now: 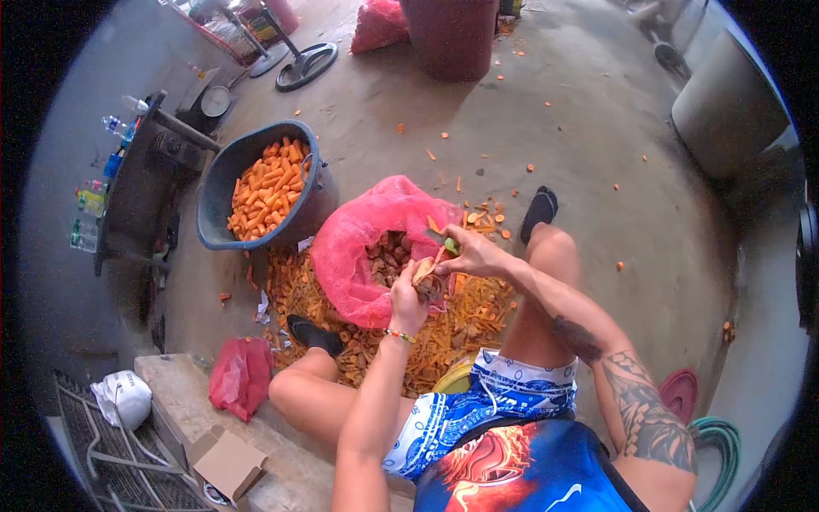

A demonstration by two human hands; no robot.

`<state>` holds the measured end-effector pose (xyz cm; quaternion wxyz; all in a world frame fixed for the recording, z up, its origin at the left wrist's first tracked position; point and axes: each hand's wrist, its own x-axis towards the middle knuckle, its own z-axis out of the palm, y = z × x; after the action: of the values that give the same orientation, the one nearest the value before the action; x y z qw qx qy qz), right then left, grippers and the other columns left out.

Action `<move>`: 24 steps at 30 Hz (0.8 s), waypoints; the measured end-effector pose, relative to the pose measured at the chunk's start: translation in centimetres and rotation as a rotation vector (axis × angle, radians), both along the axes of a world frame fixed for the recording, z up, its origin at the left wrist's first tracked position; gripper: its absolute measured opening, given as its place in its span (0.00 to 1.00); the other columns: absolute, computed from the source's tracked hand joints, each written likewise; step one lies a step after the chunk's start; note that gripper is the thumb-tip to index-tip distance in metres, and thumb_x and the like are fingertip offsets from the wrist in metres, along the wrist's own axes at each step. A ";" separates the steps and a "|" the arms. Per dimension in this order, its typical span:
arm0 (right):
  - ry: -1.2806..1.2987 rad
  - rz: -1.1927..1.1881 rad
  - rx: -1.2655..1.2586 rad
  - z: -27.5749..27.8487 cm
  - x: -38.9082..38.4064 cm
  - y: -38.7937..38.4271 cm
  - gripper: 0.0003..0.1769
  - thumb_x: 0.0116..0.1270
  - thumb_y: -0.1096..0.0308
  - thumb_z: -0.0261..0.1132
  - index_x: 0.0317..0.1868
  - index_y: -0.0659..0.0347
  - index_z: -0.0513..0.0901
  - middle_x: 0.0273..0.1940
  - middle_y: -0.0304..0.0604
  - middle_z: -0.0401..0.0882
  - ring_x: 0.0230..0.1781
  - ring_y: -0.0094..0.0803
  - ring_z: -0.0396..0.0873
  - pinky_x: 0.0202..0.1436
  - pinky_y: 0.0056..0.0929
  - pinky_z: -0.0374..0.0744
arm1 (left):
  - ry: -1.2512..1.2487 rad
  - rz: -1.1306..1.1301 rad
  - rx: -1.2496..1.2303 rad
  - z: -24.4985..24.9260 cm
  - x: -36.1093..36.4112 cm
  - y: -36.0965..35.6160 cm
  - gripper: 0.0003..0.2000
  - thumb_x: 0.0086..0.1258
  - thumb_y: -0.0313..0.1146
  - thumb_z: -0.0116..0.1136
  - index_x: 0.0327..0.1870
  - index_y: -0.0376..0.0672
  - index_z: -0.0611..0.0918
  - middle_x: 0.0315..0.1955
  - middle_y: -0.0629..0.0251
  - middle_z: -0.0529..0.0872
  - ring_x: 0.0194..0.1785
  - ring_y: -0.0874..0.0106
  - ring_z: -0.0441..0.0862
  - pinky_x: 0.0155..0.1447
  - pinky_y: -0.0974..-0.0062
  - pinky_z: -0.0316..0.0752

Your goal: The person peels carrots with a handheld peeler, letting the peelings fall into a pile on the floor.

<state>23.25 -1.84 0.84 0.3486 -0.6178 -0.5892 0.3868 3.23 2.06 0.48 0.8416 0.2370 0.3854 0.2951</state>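
Note:
I sit on a low ledge with my legs apart. My left hand grips a carrot and holds it up in front of me. My right hand holds a peeler with a green handle against the carrot's upper end. Just beyond my hands lies an open pink mesh sack with unpeeled carrots inside. A heap of orange peelings covers the floor between my feet.
A dark tub full of peeled carrots stands at the left of the sack. Behind it is a table with bottles. A red bag and a cardboard box lie on the ledge at my left. Carrot bits dot the concrete floor.

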 end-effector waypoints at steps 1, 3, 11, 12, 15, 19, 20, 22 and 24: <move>-0.023 0.000 0.019 0.0 -0.2 -0.3 0.34 0.56 0.58 0.83 0.58 0.62 0.76 0.43 0.50 0.85 0.46 0.39 0.85 0.50 0.39 0.80 | 0.035 -0.021 0.090 0.8 0.1 -0.6 0.21 0.84 0.41 0.42 0.59 0.32 0.81 0.44 0.61 0.88 0.41 0.73 0.86 0.41 0.70 0.83; -0.038 -0.019 0.080 0.4 -0.4 -0.9 0.32 0.56 0.58 0.82 0.55 0.62 0.76 0.39 0.53 0.86 0.43 0.42 0.86 0.47 0.41 0.81 | 0.066 -0.074 0.278 0.7 -0.3 -1.1 0.21 0.84 0.41 0.42 0.60 0.33 0.81 0.44 0.61 0.87 0.39 0.73 0.86 0.38 0.74 0.82; -0.100 -0.138 0.496 0.2 0.7 -0.4 0.31 0.56 0.58 0.82 0.54 0.58 0.78 0.40 0.53 0.86 0.43 0.39 0.86 0.47 0.42 0.82 | -0.036 0.030 0.158 0.5 0.1 -1.7 0.20 0.84 0.40 0.42 0.62 0.35 0.80 0.41 0.64 0.87 0.36 0.76 0.83 0.36 0.75 0.79; -0.210 -0.054 0.228 0.4 -0.3 -1.3 0.32 0.55 0.58 0.83 0.55 0.58 0.78 0.39 0.52 0.86 0.43 0.37 0.86 0.47 0.42 0.82 | 0.012 0.109 0.157 1.1 0.9 -1.9 0.20 0.84 0.39 0.42 0.62 0.35 0.81 0.40 0.65 0.87 0.34 0.77 0.82 0.35 0.75 0.77; -0.108 -0.202 0.142 1.2 0.6 -1.0 0.33 0.55 0.58 0.83 0.56 0.59 0.78 0.41 0.51 0.87 0.42 0.38 0.87 0.47 0.41 0.82 | -0.062 -0.042 0.222 -1.1 -0.5 -1.1 0.20 0.84 0.39 0.41 0.62 0.35 0.80 0.37 0.67 0.84 0.34 0.76 0.80 0.38 0.76 0.76; -0.086 -0.245 0.313 0.4 1.4 0.1 0.35 0.55 0.55 0.83 0.58 0.61 0.77 0.47 0.53 0.86 0.46 0.41 0.86 0.47 0.39 0.82 | -0.135 -0.026 0.147 -1.3 -0.9 -0.9 0.21 0.84 0.40 0.42 0.64 0.34 0.79 0.36 0.68 0.84 0.36 0.76 0.81 0.40 0.76 0.77; -0.136 -0.133 0.487 -0.2 0.8 -0.4 0.35 0.56 0.55 0.83 0.58 0.62 0.77 0.49 0.53 0.86 0.46 0.41 0.86 0.47 0.40 0.82 | -0.102 0.010 0.127 -1.0 -0.8 -0.9 0.21 0.84 0.40 0.42 0.64 0.33 0.79 0.35 0.68 0.84 0.35 0.76 0.80 0.39 0.76 0.77; -0.213 -0.126 0.209 0.0 0.8 -1.1 0.33 0.57 0.55 0.82 0.56 0.61 0.77 0.50 0.54 0.85 0.47 0.43 0.86 0.47 0.41 0.82 | -0.044 -0.048 0.225 -1.3 -0.8 -0.3 0.23 0.84 0.44 0.42 0.65 0.34 0.79 0.37 0.67 0.85 0.36 0.75 0.81 0.41 0.76 0.78; -0.233 -0.322 0.124 -1.2 2.2 0.2 0.32 0.58 0.55 0.82 0.55 0.61 0.78 0.49 0.53 0.85 0.48 0.44 0.86 0.49 0.42 0.82 | 0.019 -0.099 0.294 -2.3 -1.2 -0.9 0.25 0.85 0.48 0.42 0.65 0.34 0.79 0.39 0.66 0.86 0.38 0.75 0.82 0.42 0.76 0.79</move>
<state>25.40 -1.67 -0.34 0.3725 -0.7220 -0.5420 0.2151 2.04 1.11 -1.77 0.8076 0.3793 0.3338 0.3041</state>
